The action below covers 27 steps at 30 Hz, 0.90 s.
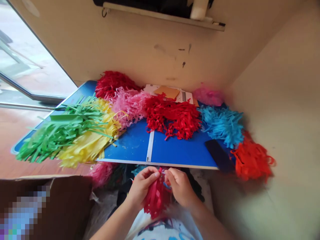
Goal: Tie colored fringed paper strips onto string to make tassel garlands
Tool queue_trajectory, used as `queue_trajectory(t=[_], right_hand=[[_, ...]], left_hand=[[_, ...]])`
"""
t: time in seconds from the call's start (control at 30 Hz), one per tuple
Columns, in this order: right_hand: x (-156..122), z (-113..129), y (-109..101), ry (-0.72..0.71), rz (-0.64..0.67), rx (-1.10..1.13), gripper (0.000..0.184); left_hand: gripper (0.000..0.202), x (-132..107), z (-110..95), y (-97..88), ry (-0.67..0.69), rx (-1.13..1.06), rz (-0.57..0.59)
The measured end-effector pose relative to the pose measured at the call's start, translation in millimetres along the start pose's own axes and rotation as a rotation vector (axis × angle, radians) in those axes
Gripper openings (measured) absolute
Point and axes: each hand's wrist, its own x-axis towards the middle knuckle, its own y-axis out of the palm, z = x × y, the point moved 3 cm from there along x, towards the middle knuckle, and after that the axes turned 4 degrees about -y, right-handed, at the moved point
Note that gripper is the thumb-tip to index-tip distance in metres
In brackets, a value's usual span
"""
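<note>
Below the front edge of the blue table, a red fringed paper tassel hangs from my hands, its strips falling toward my lap. My left hand pinches its top between thumb and fingers. Close by on the right, my right hand is closed, its fingertips curled together at the tassel's top. What sits between those right fingertips is too small to make out. Just above my hands runs the edge of the blue table, with a red fringed bundle lying on it.
Green fringe and yellow fringe cover the table's left side. Pink fringe, blue fringe and orange fringe lie farther along. A dark phone-like slab rests at the right edge. A cardboard box stands lower left.
</note>
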Motion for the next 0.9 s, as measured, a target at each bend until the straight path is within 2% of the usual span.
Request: queue_trajectory(t=[0.13, 0.2, 0.3, 0.4, 0.5, 0.6, 0.7, 0.8, 0.9], right_hand=[[12.1, 1.6, 5.6, -0.027, -0.037, -0.106, 0.044], [15.9, 3.7, 5.9, -0.052, -0.029, -0.16, 0.044], [19.4, 7.0, 4.0, -0.058, 0.056, -0.151, 0.034], [21.2, 6.7, 0.8, 0.002, 0.121, -0.02, 0.027], [23.2, 2.0, -1.8, 0.048, 0.12, 0.039, 0.018], [27.0, -4.4, -3.8, 0.103, 0.134, 0.088, 0.022], [31.8, -7.8, -8.4, 0.132, 0.167, 0.118, 0.021], [35.8, -9.5, -13.3, 0.153, 0.206, 0.113, 0.024], [42.0, -11.5, -16.5, 0.16, 0.091, 0.212, 0.028]], left_hand=[[0.033, 4.5, -3.2, 4.2, -0.025, -0.009, 0.003], [0.031, 8.3, -5.5, 4.4, 0.01, 0.036, -0.012], [0.023, 12.8, -12.4, 4.1, 0.181, 0.291, -0.062], [0.017, 14.1, -20.0, 6.9, 0.364, 0.578, -0.104], [0.018, 14.7, -25.8, 9.7, 0.476, 0.715, -0.158], [0.021, 17.1, -29.2, 11.4, 0.562, 0.88, -0.207], [0.018, 20.4, -30.4, 13.4, 0.665, 1.049, -0.195], [0.018, 22.0, -31.0, 17.8, 0.785, 1.138, -0.134], [0.016, 24.4, -30.9, 21.7, 0.783, 1.131, -0.113]])
